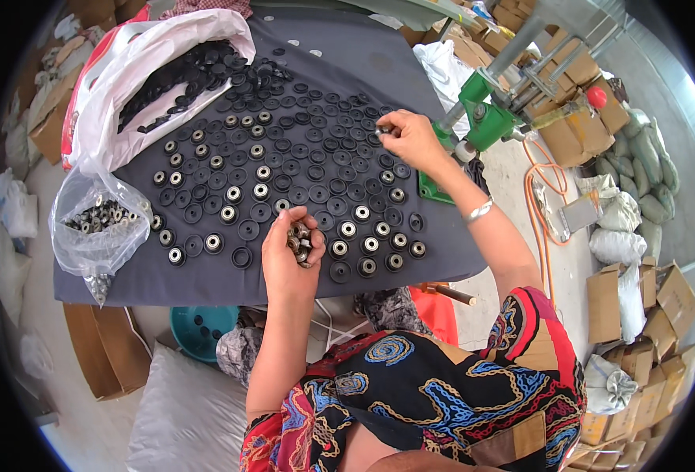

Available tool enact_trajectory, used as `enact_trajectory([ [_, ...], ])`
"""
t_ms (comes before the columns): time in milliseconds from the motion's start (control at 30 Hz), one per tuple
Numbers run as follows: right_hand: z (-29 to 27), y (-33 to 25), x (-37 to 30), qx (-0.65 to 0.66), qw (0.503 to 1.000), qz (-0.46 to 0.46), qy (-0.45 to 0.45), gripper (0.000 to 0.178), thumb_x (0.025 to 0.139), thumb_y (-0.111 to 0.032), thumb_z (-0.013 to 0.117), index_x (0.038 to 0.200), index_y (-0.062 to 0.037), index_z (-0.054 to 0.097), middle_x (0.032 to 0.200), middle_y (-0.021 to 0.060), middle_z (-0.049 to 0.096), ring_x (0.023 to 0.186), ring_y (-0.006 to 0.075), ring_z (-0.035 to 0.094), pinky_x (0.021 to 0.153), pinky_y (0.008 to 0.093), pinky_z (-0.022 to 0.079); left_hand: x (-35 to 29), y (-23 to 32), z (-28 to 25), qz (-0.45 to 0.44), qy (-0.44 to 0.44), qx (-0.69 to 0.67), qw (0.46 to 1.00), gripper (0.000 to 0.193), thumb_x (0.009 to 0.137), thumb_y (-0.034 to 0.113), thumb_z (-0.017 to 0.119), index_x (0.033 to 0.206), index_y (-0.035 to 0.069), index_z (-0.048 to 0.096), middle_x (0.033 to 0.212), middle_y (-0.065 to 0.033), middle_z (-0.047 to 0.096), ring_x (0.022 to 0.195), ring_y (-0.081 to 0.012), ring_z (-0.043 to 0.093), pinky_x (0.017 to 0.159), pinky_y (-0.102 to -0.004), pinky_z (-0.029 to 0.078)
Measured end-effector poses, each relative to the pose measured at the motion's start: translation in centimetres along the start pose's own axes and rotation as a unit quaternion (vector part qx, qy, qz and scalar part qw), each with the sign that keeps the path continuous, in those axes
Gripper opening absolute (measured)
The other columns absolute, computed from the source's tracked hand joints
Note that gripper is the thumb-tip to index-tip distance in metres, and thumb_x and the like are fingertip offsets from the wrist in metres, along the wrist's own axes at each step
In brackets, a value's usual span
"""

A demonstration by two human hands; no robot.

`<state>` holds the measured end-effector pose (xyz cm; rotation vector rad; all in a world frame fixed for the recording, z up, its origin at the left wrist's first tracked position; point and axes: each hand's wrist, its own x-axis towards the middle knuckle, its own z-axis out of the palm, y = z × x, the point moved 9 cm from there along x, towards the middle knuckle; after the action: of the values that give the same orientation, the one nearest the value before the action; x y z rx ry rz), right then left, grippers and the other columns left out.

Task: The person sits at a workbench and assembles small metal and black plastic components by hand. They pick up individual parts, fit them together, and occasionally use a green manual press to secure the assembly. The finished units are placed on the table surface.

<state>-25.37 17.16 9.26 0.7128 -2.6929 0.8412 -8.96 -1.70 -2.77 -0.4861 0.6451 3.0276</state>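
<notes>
Small silver ball bearings (301, 241) fill the palm of my left hand (281, 270), its fingers curled round them near the table's front edge. Toward the table's far right, my right hand (417, 143) pinches a single bearing (382, 130) just above the black plastic rings. Many round black plastic rings (292, 167) are spread over the dark cloth. Bearings sit in some of them, such as the seated bearing (347, 229) at the front right and others at the left. The rings right under my hands are partly hidden.
At the left, a white sack (241, 30) spills black rings, and a clear bag (88, 185) holds loose bearings. A green press (481, 118) stands by the right edge. An orange hose (530, 197) runs down to the floor; cartons (678, 299) and sacks (619, 244) lie beyond.
</notes>
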Motion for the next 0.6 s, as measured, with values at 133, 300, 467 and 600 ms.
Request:
enact_trajectory([
  [133, 2.2, 5.2, 1.7, -0.027, 0.995, 0.057, -0.071, 0.025, 0.075, -0.007, 0.067, 0.098, 0.0028, 0.067, 0.081, 0.0106, 0.065, 0.068, 0.0166, 0.06, 0.064, 0.0291, 0.049, 0.2, -0.3, -0.1, -0.018, 0.024, -0.037, 0.999, 0.029, 0.097, 0.027, 0.049, 0.101, -0.001, 0.057, 0.084, -0.0118, 0.055, 0.062, -0.0188, 0.052, 0.041, -0.024, 0.032],
  [300, 4.1, 6.3, 1.9, -0.066, 0.992, 0.039, -0.096, 0.024, 0.074, -0.008, 0.068, 0.097, 0.0024, 0.068, 0.083, 0.0143, 0.067, 0.074, 0.0237, 0.064, 0.069, 0.0331, 0.05, 0.4, -0.6, -0.4, -0.023, 0.009, -0.025, 0.999, 0.028, 0.096, 0.026, 0.049, 0.101, 0.0, 0.057, 0.084, -0.0119, 0.055, 0.062, -0.0196, 0.051, 0.042, -0.0239, 0.032],
  [467, 4.6, 5.9, 2.0, -0.087, 0.99, 0.031, -0.102, 0.023, 0.075, -0.011, 0.068, 0.095, 0.0013, 0.069, 0.088, 0.0179, 0.069, 0.083, 0.0316, 0.067, 0.075, 0.0385, 0.051, 0.3, -0.5, -0.4, -0.022, 0.004, -0.01, 1.0, 0.027, 0.097, 0.025, 0.047, 0.1, 0.0, 0.057, 0.084, -0.0117, 0.054, 0.062, -0.0192, 0.051, 0.042, -0.0238, 0.031],
  [600, 5.2, 6.5, 2.3, -0.104, 0.988, 0.032, -0.112, 0.024, 0.074, -0.011, 0.069, 0.095, 0.0009, 0.069, 0.087, 0.0175, 0.069, 0.083, 0.031, 0.067, 0.075, 0.0381, 0.051, 0.3, -0.5, -0.3, -0.021, 0.002, -0.011, 1.0, 0.027, 0.097, 0.025, 0.047, 0.099, 0.0, 0.057, 0.084, -0.0116, 0.054, 0.062, -0.0191, 0.051, 0.042, -0.0237, 0.031],
])
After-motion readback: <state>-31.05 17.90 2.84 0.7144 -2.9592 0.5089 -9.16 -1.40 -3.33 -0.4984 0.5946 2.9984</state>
